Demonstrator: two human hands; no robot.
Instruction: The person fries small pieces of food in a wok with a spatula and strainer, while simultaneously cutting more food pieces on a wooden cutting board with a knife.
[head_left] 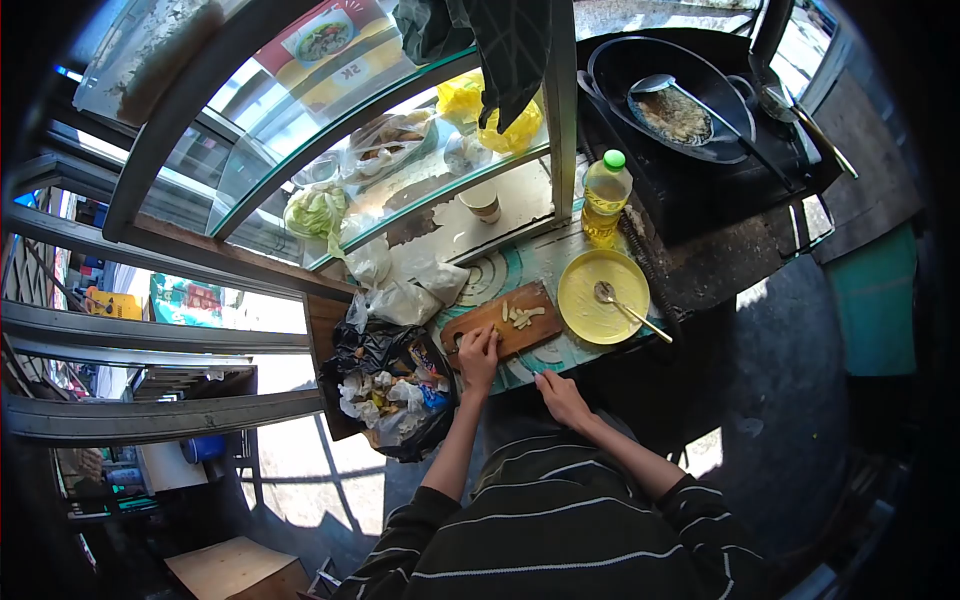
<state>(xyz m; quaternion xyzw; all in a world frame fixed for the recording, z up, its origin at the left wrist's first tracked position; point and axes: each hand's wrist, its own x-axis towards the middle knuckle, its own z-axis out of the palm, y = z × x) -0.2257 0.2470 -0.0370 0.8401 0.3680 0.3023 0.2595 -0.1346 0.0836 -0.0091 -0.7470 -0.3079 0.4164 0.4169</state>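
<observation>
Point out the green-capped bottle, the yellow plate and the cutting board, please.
Green-capped bottle (604,207): head view, middle of body.
Yellow plate (592,322): head view, bare lower part.
Cutting board (514,339): head view, bare wood near its lower edge.

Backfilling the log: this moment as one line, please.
left hand: fingers on cutting board | right hand: off board, grip unclear | pale cut pieces: on board | yellow dish: spoon in it

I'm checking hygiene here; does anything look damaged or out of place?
The open black trash bag sits beside the cutting board, oddly close to food. The display case's white ledge looks damaged, its surface worn in brown patches.
</observation>
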